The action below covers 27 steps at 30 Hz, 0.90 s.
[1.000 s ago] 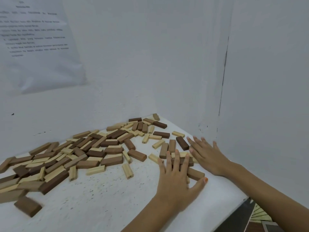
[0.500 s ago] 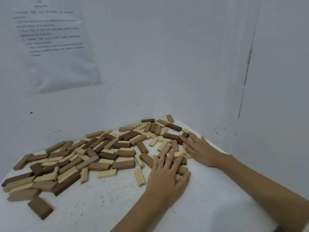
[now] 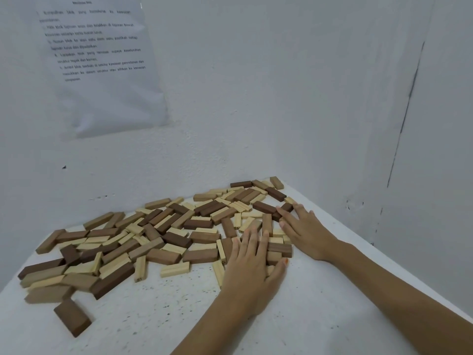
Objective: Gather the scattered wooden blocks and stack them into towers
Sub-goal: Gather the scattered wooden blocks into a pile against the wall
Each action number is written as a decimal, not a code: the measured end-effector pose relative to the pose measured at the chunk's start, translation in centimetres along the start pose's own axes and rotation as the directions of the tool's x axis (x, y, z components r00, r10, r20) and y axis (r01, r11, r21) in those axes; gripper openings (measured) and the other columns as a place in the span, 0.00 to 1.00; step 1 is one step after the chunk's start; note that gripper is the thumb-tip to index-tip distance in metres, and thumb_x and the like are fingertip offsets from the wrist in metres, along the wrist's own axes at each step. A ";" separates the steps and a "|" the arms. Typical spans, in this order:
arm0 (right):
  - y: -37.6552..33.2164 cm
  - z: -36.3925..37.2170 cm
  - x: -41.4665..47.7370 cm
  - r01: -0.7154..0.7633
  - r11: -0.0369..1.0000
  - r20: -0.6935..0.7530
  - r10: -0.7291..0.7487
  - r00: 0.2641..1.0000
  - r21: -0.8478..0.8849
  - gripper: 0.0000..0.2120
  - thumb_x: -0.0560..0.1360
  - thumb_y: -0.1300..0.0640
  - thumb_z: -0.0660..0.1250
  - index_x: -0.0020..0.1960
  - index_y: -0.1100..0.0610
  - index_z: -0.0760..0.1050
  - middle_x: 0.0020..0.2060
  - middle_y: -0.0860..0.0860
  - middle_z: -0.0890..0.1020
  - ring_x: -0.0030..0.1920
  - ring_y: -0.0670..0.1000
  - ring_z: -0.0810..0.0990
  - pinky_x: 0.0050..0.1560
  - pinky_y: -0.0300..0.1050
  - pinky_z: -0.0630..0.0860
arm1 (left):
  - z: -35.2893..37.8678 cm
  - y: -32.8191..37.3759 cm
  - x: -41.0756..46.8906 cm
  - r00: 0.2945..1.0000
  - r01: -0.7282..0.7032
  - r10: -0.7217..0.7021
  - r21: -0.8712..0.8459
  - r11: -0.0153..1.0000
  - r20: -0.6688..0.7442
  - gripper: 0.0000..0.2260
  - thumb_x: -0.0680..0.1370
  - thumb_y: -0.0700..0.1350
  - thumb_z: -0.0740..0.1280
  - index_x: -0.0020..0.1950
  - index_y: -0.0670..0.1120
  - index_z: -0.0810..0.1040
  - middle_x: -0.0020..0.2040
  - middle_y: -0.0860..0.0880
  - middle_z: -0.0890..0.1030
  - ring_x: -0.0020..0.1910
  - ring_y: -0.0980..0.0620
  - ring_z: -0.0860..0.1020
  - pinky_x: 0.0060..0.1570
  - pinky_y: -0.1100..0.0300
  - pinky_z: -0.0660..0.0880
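Note:
Several wooden blocks (image 3: 163, 234), dark brown, mid brown and pale, lie flat and scattered in a loose band across the white table (image 3: 143, 321). One dark block (image 3: 72, 317) sits apart at the front left. My left hand (image 3: 252, 267) lies flat with straight fingers on a few blocks at the right end of the band, covering them partly. My right hand (image 3: 304, 228) rests flat beside it, fingertips on a dark block (image 3: 282, 210) near the right wall. No tower stands anywhere.
The table fits into a corner of white walls (image 3: 281, 98). A printed paper sheet (image 3: 99, 60) hangs on the back wall. A dark crack (image 3: 407, 108) runs down the right wall. Bare speckled tabletop stretches in front of the blocks.
Both hands have slid leftward, pushing the blocks under them in toward the main band. The view has swung to the right-hand part of the table and drawn nearer.

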State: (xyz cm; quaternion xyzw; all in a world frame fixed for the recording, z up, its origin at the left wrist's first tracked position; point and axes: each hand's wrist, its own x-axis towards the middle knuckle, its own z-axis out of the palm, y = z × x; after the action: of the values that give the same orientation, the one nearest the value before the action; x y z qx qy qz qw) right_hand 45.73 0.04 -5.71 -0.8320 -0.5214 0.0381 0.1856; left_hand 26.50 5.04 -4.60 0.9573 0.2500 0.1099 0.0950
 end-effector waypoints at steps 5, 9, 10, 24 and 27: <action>-0.3 -0.9 -0.4 0.017 0.927 -0.141 0.039 0.989 0.375 0.19 0.82 0.48 0.55 0.72 0.48 0.68 0.70 0.51 0.66 0.72 0.51 0.62 0.72 0.48 0.58 | -0.5 -0.5 -0.5 0.999 0.007 -0.012 -0.084 0.996 -0.050 0.41 0.72 0.73 0.42 0.79 0.52 0.44 0.78 0.55 0.41 0.76 0.57 0.37 0.71 0.61 0.30; -0.1 -2.5 -1.2 0.002 0.741 0.017 -0.019 1.000 0.672 0.15 0.76 0.50 0.66 0.61 0.36 0.74 0.62 0.45 0.71 0.67 0.46 0.68 0.70 0.48 0.65 | -2.3 -1.0 -0.6 0.992 -0.121 0.114 -0.215 0.969 -0.044 0.31 0.79 0.63 0.57 0.78 0.55 0.51 0.77 0.61 0.47 0.71 0.71 0.38 0.70 0.66 0.32; 0.1 -2.9 -1.5 -0.021 0.729 0.100 -0.066 0.993 0.684 0.20 0.74 0.51 0.67 0.62 0.35 0.73 0.62 0.43 0.70 0.67 0.45 0.68 0.70 0.50 0.66 | -2.7 -1.1 -0.7 0.989 -0.144 0.148 -0.251 0.957 -0.004 0.30 0.78 0.61 0.59 0.77 0.56 0.53 0.75 0.64 0.48 0.66 0.77 0.35 0.69 0.66 0.33; 1.0 -4.1 -2.6 0.097 0.907 0.093 -0.147 0.985 0.409 0.30 0.64 0.50 0.74 0.63 0.33 0.71 0.60 0.38 0.74 0.61 0.39 0.72 0.61 0.40 0.73 | -2.3 -2.1 0.8 0.978 -0.182 0.193 -0.139 0.973 0.074 0.34 0.75 0.66 0.61 0.77 0.57 0.53 0.76 0.60 0.56 0.74 0.58 0.53 0.72 0.55 0.47; 0.6 -4.3 -2.9 0.114 0.904 0.043 -0.145 0.989 0.413 0.31 0.64 0.56 0.75 0.62 0.34 0.72 0.55 0.39 0.76 0.56 0.41 0.75 0.54 0.39 0.75 | -2.3 -1.7 1.1 0.984 -0.173 0.176 -0.170 0.970 0.000 0.31 0.75 0.62 0.64 0.75 0.56 0.59 0.72 0.58 0.63 0.69 0.54 0.61 0.70 0.53 0.54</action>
State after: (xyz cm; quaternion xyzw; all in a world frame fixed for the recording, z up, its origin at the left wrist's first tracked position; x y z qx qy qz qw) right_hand 46.03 -3.96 -2.31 -0.7364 -0.5623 0.1641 0.3385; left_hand 26.05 7.31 -2.66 0.9648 0.1539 0.1317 0.1677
